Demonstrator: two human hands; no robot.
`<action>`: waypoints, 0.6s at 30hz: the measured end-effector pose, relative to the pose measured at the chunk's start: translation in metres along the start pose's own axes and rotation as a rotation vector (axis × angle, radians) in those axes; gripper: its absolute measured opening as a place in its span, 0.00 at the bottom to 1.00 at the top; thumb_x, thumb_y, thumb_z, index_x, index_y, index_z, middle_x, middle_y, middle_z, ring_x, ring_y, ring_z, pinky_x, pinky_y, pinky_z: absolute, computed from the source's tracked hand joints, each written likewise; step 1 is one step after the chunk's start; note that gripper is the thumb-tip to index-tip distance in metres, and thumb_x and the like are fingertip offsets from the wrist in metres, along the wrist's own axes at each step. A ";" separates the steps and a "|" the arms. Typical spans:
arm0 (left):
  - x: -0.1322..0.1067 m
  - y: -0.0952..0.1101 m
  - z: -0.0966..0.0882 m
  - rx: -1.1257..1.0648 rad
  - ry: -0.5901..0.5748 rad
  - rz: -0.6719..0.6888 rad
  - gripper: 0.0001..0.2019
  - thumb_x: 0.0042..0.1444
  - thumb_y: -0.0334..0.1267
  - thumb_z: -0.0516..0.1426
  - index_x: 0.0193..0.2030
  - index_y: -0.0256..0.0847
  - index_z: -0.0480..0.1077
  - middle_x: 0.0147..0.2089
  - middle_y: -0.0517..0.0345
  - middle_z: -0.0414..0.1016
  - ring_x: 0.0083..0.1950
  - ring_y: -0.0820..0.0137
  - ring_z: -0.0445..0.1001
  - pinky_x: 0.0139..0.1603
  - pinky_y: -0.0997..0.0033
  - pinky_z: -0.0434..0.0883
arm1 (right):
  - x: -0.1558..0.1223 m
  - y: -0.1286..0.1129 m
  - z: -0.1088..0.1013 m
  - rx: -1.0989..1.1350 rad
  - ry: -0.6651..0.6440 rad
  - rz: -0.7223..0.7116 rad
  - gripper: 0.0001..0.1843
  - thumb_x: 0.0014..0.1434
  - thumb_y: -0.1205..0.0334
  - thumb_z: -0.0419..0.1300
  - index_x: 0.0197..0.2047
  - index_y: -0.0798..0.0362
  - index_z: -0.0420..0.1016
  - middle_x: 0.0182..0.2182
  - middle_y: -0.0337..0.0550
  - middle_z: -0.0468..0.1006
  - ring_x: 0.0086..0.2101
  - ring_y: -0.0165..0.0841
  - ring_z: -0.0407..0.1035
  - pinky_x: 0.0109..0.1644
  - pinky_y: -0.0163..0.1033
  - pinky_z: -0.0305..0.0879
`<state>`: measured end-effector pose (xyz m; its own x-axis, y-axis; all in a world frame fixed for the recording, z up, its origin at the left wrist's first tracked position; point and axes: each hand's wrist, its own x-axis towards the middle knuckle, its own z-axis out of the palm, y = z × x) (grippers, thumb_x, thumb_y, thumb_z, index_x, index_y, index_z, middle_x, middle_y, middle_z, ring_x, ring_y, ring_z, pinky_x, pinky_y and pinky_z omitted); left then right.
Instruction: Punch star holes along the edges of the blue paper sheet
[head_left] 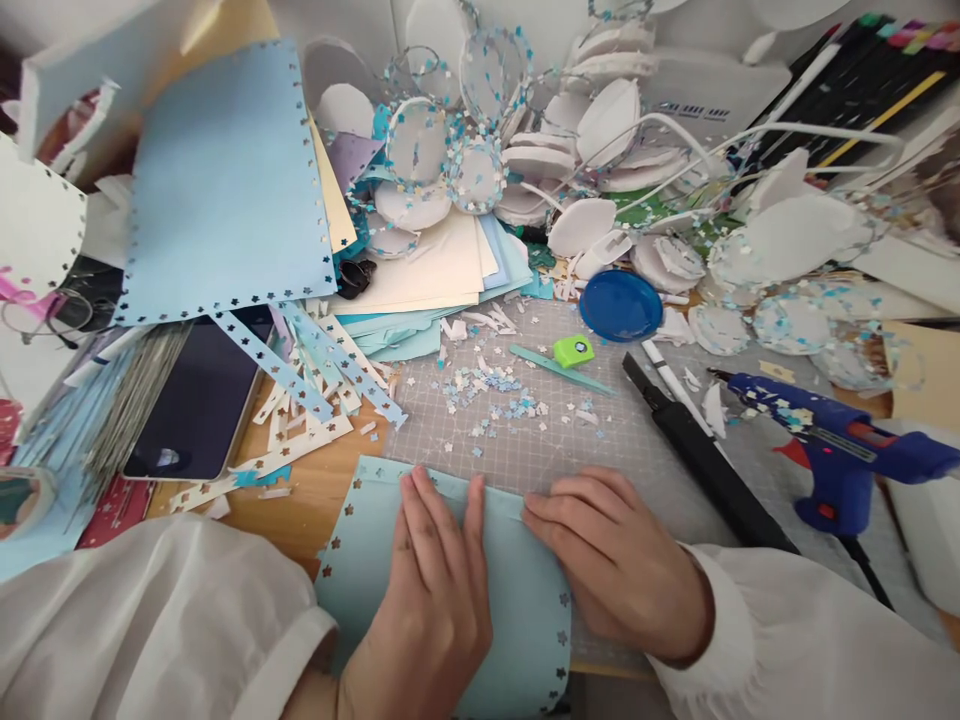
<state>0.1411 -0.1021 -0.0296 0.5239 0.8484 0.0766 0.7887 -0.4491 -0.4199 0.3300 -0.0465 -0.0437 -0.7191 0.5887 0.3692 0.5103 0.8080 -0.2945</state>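
A light blue-green sheet of paper (525,610) lies in front of me, with flower-shaped holes punched along its side edges. Its far edge looks folded over in a narrow strip. My left hand (439,590) rests flat on the sheet, fingers stretched toward that strip. At the far right corner, my right hand (622,555) has its fingers pressed together on the paper's edge; its thumb is hidden. Beyond the sheet, small punched paper flowers (487,385) are scattered beside a green craft punch (574,350) and a thin teal strip (562,370).
A blue glue gun (832,440) and a black tool (705,460) lie at right. Behind are a blue lid (621,305) and confetti-covered wire rings (476,175). At left, a phone (191,400) sits beside a bundle of wires (139,400) and a large punched blue sheet (225,180).
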 end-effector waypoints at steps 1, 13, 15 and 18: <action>0.002 -0.002 -0.001 -0.005 0.008 0.056 0.26 0.59 0.31 0.47 0.63 0.20 0.60 0.56 0.29 0.71 0.58 0.49 0.71 0.53 0.53 0.73 | -0.001 0.000 0.000 0.001 -0.007 0.005 0.16 0.62 0.72 0.47 0.42 0.57 0.76 0.37 0.48 0.80 0.38 0.36 0.68 0.44 0.45 0.64; 0.009 -0.003 0.002 0.004 0.119 0.187 0.23 0.58 0.32 0.47 0.55 0.15 0.67 0.54 0.32 0.72 0.54 0.51 0.74 0.54 0.55 0.73 | 0.000 0.007 -0.005 -0.061 -0.045 -0.119 0.18 0.67 0.70 0.44 0.47 0.55 0.75 0.45 0.46 0.81 0.52 0.32 0.69 0.51 0.41 0.67; 0.009 -0.001 0.001 0.013 0.100 0.161 0.24 0.58 0.31 0.48 0.57 0.13 0.64 0.55 0.28 0.70 0.55 0.49 0.73 0.54 0.54 0.72 | 0.000 0.009 -0.007 -0.080 -0.040 -0.122 0.18 0.68 0.70 0.45 0.46 0.53 0.76 0.44 0.45 0.82 0.51 0.33 0.69 0.50 0.43 0.67; 0.008 0.000 0.000 0.034 0.082 0.136 0.24 0.58 0.31 0.48 0.58 0.14 0.64 0.56 0.27 0.70 0.56 0.49 0.72 0.54 0.55 0.73 | -0.001 0.012 -0.008 -0.088 -0.028 -0.125 0.17 0.68 0.69 0.46 0.45 0.52 0.76 0.43 0.43 0.82 0.49 0.33 0.70 0.48 0.43 0.67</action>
<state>0.1455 -0.0958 -0.0293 0.6509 0.7539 0.0894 0.6979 -0.5478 -0.4613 0.3409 -0.0377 -0.0405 -0.7921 0.4832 0.3730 0.4541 0.8748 -0.1689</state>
